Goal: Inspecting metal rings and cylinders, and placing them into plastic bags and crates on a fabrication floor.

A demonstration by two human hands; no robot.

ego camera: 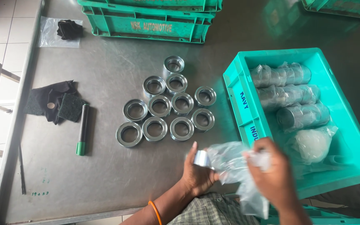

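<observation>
Steel, dull and grey, is forming the surface [105, 175] over which we are working in the head view. Our left hand [197, 173] is closing its fingers [193, 151] around a shiny metal ring [202, 158] near the front edge. Our right hand [271, 168] is pinching a clear plastic bag [230, 164], its fingers closed on the crumpled film; the bag is touching the ring and hanging between both hands, though motion blur is hiding how far the ring is sitting inside it. Just beyond the hands, eleven similar rings [167, 106] are lying flat in a loose triangle on the surface. To the right, a teal crate [246, 112] is holding bagged stacks of rings [286, 93]. At the left, a green-tipped marker [82, 129] is lying beside dark abrasive pads [57, 104]. Farther back, a green crate [146, 21] is standing near a small bag of dark material [63, 31].
</observation>
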